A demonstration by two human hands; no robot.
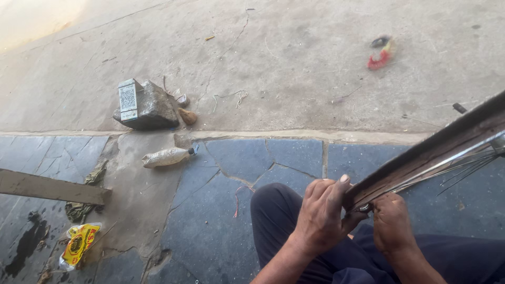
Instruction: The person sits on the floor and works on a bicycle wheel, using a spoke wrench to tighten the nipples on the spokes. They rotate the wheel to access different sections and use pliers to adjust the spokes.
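A bicycle wheel rim (442,144) with thin metal spokes (468,168) slants up to the right edge of the head view. My left hand (322,213) wraps around the rim's lower end, thumb on top. My right hand (392,223) sits just to its right, under the rim, fingers closed at the rim's inner side near a small metal part (364,208). Both hands rest above my knee in dark blue trousers (273,210).
On the ground lie a plastic bottle (168,156), a stone with a small box leaning on it (144,105), a wooden plank (52,188), a yellow wrapper (79,244) and a red and yellow object (381,52). The floor is cracked blue tile and concrete.
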